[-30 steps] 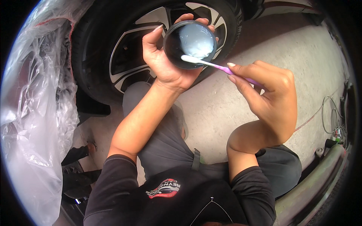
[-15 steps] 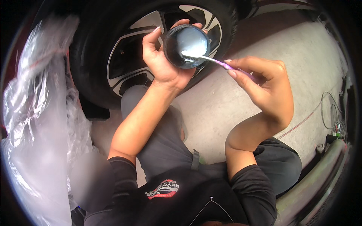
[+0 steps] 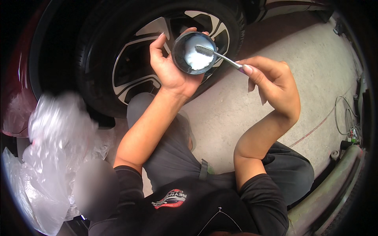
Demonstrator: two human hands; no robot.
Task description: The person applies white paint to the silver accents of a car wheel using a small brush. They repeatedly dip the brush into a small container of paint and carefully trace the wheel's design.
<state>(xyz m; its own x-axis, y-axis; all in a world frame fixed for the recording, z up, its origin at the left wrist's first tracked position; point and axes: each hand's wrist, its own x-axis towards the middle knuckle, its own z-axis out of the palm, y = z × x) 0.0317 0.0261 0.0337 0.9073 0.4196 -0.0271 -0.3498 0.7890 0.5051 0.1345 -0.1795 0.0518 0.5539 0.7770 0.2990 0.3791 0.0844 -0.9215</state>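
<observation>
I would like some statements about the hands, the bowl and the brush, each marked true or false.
1. The left hand holds a small round bowl. True.
2. The right hand holds a spoon. False: it holds a brush by its handle.
3. The brush head is over the white stuff in the bowl. True.
4. The bowl rests on the floor. False: it is held up in front of a car wheel.
5. Clear plastic sheet lies at the person's left. True.
</observation>
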